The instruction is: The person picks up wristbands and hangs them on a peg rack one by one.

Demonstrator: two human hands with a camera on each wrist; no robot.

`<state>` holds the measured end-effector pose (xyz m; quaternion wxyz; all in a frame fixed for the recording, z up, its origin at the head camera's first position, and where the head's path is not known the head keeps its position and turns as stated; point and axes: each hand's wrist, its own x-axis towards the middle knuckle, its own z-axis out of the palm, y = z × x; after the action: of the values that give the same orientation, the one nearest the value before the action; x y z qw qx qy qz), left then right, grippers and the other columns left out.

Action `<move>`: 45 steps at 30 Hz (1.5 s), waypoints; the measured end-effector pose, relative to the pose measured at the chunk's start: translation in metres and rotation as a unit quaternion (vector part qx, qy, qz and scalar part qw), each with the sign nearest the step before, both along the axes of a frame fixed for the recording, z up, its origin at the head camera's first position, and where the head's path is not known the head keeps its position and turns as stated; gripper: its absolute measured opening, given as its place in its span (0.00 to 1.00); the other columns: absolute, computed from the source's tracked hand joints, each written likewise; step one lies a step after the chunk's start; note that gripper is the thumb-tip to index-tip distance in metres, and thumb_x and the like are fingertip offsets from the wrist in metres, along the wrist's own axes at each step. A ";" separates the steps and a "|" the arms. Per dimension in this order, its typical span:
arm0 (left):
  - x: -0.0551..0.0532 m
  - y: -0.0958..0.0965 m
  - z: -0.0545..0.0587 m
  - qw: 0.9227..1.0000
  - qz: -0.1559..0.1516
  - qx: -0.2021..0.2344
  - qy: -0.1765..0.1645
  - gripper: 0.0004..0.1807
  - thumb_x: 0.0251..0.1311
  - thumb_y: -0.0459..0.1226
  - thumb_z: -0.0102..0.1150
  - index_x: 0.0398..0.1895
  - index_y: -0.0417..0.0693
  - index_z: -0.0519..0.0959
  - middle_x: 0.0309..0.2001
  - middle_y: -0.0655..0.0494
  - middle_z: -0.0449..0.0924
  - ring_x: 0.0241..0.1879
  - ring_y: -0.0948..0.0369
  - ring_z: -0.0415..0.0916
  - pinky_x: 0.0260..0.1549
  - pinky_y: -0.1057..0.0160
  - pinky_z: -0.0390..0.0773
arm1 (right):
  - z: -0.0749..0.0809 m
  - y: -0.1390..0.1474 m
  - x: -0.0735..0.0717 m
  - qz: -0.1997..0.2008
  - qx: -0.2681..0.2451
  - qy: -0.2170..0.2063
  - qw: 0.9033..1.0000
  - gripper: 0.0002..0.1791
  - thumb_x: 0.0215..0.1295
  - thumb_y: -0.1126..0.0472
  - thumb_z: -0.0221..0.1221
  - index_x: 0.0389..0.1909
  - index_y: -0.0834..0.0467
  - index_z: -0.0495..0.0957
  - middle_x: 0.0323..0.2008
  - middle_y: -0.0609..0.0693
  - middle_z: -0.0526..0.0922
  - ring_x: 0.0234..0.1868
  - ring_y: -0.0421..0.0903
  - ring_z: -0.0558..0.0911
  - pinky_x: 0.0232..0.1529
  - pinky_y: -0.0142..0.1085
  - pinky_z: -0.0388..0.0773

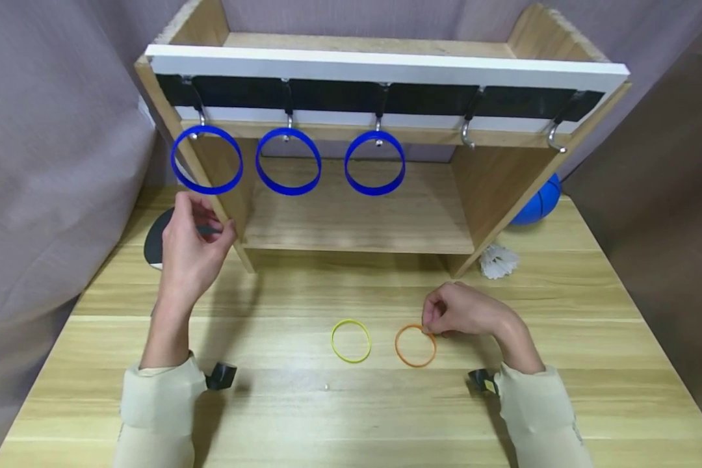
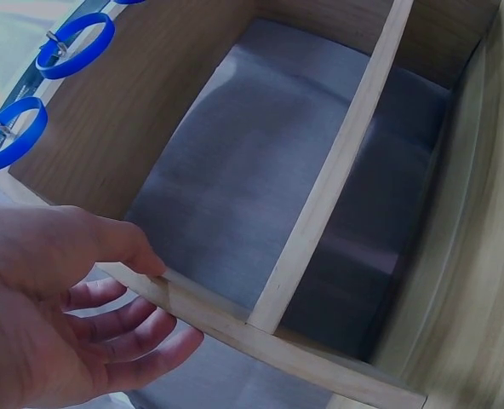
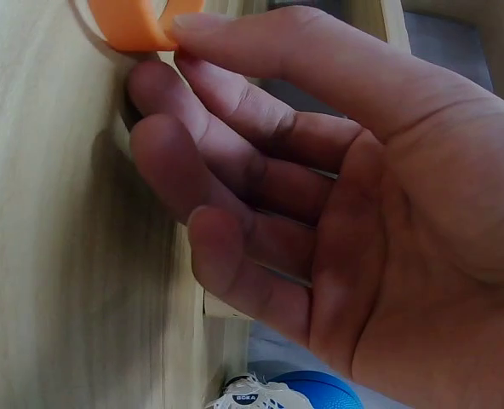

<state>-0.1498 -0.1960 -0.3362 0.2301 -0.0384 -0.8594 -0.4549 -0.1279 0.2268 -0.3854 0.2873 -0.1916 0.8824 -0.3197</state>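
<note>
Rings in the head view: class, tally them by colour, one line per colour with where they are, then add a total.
Blue rings: 3, hanging on hooks
Yellow ring: 1, lying on the table
Orange ring: 1, pinched by the right hand
Total: 5

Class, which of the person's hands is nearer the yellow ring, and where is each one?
Right. The right hand pinches the orange ring just right of the yellow ring; the left hand, farther off, holds the left edge of the wooden shelf.
</note>
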 end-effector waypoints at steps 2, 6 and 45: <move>0.000 0.001 0.001 1.000 0.000 0.000 0.000 0.20 0.56 0.28 0.62 0.50 0.37 0.66 0.41 0.50 0.74 0.37 0.61 0.76 0.29 0.77 0.78 | 0.000 0.000 0.000 -0.003 -0.002 -0.003 1.000 0.04 0.55 0.66 0.68 0.28 0.58 0.81 0.24 0.47 0.80 0.27 0.43 0.76 0.26 0.32 0.76; 0.000 0.002 0.002 1.000 0.000 -0.003 0.001 0.20 0.56 0.28 0.62 0.50 0.37 0.66 0.41 0.50 0.74 0.37 0.61 0.76 0.29 0.77 0.78 | 0.002 0.000 0.000 -0.004 -0.008 -0.008 1.000 0.04 0.54 0.69 0.66 0.29 0.59 0.82 0.24 0.48 0.81 0.27 0.43 0.77 0.26 0.32 0.77; 0.003 0.004 0.001 1.000 0.011 0.000 -0.004 0.20 0.55 0.27 0.62 0.49 0.36 0.67 0.40 0.48 0.75 0.37 0.60 0.76 0.28 0.78 0.77 | 0.095 -0.024 0.041 -0.053 -0.057 0.360 0.930 0.08 0.57 0.64 0.69 0.33 0.47 0.83 0.28 0.33 0.81 0.28 0.34 0.78 0.22 0.29 0.76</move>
<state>-0.1468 -0.1922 -0.3350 0.2319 -0.0270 -0.8609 -0.4520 -0.0866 0.2027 -0.2904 -0.0781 -0.2627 0.9157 -0.2937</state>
